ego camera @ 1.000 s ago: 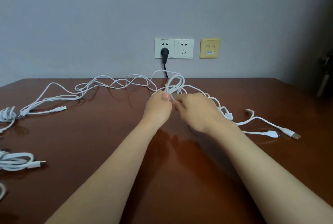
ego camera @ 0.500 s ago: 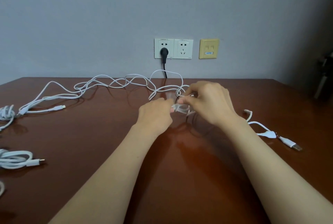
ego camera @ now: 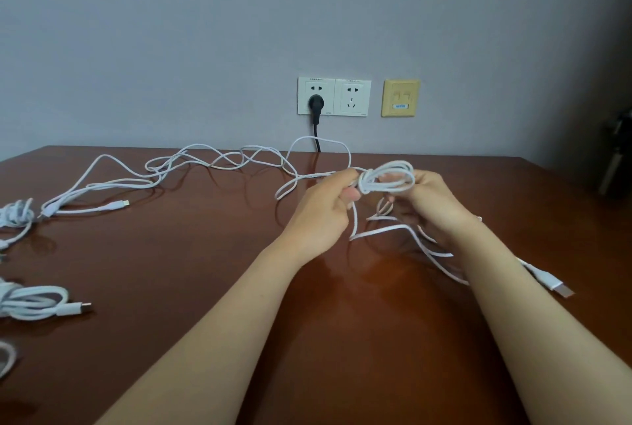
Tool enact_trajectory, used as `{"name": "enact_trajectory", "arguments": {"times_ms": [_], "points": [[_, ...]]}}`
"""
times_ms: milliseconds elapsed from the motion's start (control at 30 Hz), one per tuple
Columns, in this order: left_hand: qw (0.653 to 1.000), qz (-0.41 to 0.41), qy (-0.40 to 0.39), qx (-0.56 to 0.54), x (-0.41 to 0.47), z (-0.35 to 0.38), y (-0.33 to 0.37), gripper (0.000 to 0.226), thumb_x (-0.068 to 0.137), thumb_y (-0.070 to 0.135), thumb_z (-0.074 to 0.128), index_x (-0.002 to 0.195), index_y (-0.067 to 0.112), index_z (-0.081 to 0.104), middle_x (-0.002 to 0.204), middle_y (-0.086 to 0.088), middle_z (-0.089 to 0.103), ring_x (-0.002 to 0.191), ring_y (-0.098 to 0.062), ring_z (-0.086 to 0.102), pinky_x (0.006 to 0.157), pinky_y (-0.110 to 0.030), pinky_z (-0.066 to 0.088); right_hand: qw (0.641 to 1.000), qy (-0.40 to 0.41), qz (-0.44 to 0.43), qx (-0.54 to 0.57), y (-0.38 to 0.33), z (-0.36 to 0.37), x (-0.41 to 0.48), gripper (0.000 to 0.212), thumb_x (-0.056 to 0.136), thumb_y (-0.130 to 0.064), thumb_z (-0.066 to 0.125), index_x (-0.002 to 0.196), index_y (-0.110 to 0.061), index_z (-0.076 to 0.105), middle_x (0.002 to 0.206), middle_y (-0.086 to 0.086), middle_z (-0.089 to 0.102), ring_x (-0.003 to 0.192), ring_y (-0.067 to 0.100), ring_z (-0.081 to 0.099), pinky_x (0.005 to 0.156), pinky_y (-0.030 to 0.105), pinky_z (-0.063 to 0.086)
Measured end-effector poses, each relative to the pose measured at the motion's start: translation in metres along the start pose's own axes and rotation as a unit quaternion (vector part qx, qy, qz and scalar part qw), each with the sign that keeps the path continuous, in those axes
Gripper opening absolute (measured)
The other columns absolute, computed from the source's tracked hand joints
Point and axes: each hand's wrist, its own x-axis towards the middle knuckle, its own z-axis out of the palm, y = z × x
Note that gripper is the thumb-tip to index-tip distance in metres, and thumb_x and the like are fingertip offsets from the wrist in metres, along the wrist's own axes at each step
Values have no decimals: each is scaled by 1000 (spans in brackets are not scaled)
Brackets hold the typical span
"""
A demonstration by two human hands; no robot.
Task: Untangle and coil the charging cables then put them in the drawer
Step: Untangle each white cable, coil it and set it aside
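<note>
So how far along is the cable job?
Done: a coiled bundle lies left on the table. In hand: left hand and right hand hold a partly wound white coil, its tail trailing. Left: the tangled cables along the far side; no drawer in view.

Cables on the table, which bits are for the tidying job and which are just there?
For the job: white loops held by left hand and right hand; tangled cable; coiled cable; USB plug.
Just there: wall sockets; black plug; yellow wall plate.
</note>
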Motion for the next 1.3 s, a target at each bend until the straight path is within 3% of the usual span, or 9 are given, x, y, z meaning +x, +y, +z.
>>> {"name": "enact_trajectory", "arguments": {"times_ms": [100,200,400,533,667,900,1067,1200,1300], "points": [[998,-46,43,-20,2,-1,-5,37,96,5,37,68,28,39,65,8,43,62,-5,39,57,-11,30,998,-1,-29,-60,1,12,2,27,93,-13,53,69,-8,63,42,-4,42,32,1,32,38,15,27],[991,-105,85,-20,5,0,-9,32,98,10,35,69,23,40,66,5,43,67,-16,40,61,-26,30,968,17,-73,-239,1,25,2,26,91,-29,58,71,-17,68,46,-8,46,50,8,45,58,30,44],[964,-205,167,12,8,-13,-14,26,100,18,33,92,7,56,103,-19,61,99,-35,52,72,-33,34,840,-34,-159,-517,-15,49,-18,35,97,-38,41,82,-15,63,73,1,59,88,27,53,71,34,39],[966,-187,119,135,3,-11,-13,22,99,20,37,98,7,55,106,-17,60,103,-36,51,69,-31,29,805,-71,-206,-552,-25,55,-28,35,98,-33,36,65,-21,41,66,-3,43,80,27,47,64,31,25],[959,-135,65,242,0,-9,-9,19,96,15,41,109,14,55,115,-10,57,109,-34,51,71,-33,32,832,-21,-218,-510,-28,46,-28,23,97,-30,39,95,-27,62,95,2,66,99,28,55,68,30,32],[962,-35,-75,262,-3,-7,-7,21,94,10,44,109,18,56,94,4,45,105,-27,51,82,-35,40,903,50,-147,-400,-16,27,-13,20,92,-31,53,73,-35,58,66,-12,56,69,12,51,62,27,32],[988,13,-119,98,-4,-5,-7,24,94,3,45,108,10,62,78,13,47,73,11,48,77,-26,38,973,62,-100,-197,-9,11,-5,16,78,-23,73,64,-25,67,66,2,65,65,10,56,68,26,44],[994,15,-101,23,-3,0,-2,14,93,2,47,93,0,61,86,-9,56,78,-14,49,76,-26,41,998,-20,-17,-57,-13,-6,-9,12,84,-9,64,73,-10,68,55,-3,66,48,4,58,49,13,44],[998,6,-58,-21,-2,0,6,28,95,6,46,72,20,54,68,6,48,63,-1,45,62,-11,34,995,-71,23,-66,-5,-14,-8,19,88,-3,56,74,-12,66,57,2,59,43,11,45,40,17,34]]}}
